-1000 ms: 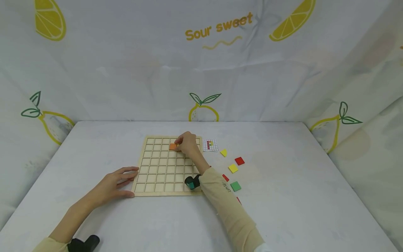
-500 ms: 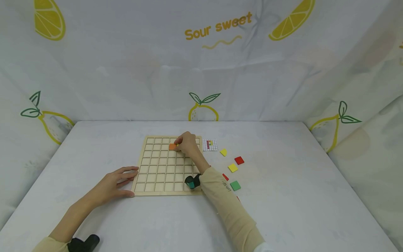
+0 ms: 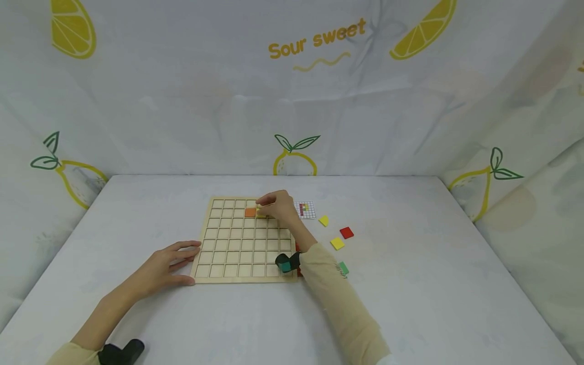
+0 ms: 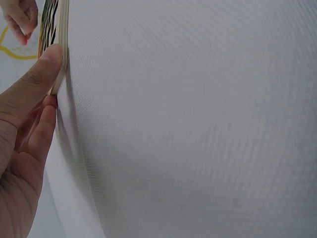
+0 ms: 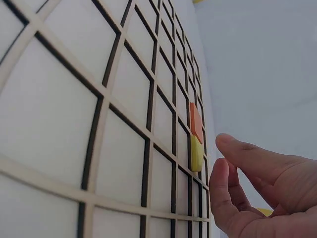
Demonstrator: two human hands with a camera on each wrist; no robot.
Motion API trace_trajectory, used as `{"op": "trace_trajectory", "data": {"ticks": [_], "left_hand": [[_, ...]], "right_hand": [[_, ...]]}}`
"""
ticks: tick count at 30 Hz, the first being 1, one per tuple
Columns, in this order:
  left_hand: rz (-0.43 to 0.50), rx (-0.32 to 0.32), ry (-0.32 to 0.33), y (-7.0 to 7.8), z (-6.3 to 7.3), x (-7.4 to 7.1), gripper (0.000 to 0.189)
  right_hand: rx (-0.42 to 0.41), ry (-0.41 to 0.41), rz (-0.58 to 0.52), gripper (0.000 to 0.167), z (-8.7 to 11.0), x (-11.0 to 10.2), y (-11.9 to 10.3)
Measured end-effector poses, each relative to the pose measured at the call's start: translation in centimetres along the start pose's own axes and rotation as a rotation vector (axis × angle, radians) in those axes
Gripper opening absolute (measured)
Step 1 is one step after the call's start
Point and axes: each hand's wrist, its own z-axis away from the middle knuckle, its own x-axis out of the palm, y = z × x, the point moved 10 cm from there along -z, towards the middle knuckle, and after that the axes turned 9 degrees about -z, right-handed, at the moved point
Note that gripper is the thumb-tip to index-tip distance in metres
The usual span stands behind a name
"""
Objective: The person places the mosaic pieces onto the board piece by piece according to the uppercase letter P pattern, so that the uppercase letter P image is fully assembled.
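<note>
A wooden grid board (image 3: 234,244) lies on the white table. Side by side in its upper rows sit an orange tile (image 3: 250,212) and a yellow tile (image 5: 197,154). My right hand (image 3: 280,207) hovers just over the yellow tile, and in the right wrist view its thumb and fingertips are apart from both tiles with nothing between them. The fingertips of my left hand (image 3: 159,268) touch the board's left edge, with the thumb (image 4: 52,54) against the rim in the left wrist view.
A small printed card (image 3: 306,209) with a coloured grid pattern lies against the board's right side. Loose to its right are a yellow rounded piece (image 3: 324,221), a red square (image 3: 347,232), a yellow square (image 3: 337,243) and a green square (image 3: 344,267), partly behind the sleeve.
My right hand has let go of the yellow tile and drawn back slightly to the right, uncovering it beside the orange one. The left hand has stayed at the board's edge.
</note>
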Motion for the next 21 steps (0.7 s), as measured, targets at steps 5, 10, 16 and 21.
{"op": "trace_trajectory", "data": {"ticks": [5, 10, 16, 21], "left_hand": [[-0.009, -0.010, -0.009, -0.1, -0.1, 0.1, 0.065], [-0.035, -0.017, -0.010, -0.3, -0.2, 0.2, 0.066], [-0.034, -0.023, -0.010, -0.5, -0.2, 0.2, 0.065], [-0.022, -0.010, -0.001, -0.3, 0.0, 0.1, 0.067]], "right_hand": [[0.005, -0.042, -0.148, 0.026, 0.8, -1.5, 0.4], [0.033, -0.033, -0.190, 0.030, 1.9, -3.7, 1.0], [0.162, 0.003, -0.261, 0.034, 3.6, -6.8, 3.0], [0.214, 0.045, -0.246, 0.036, 4.9, -9.9, 4.2]]}}
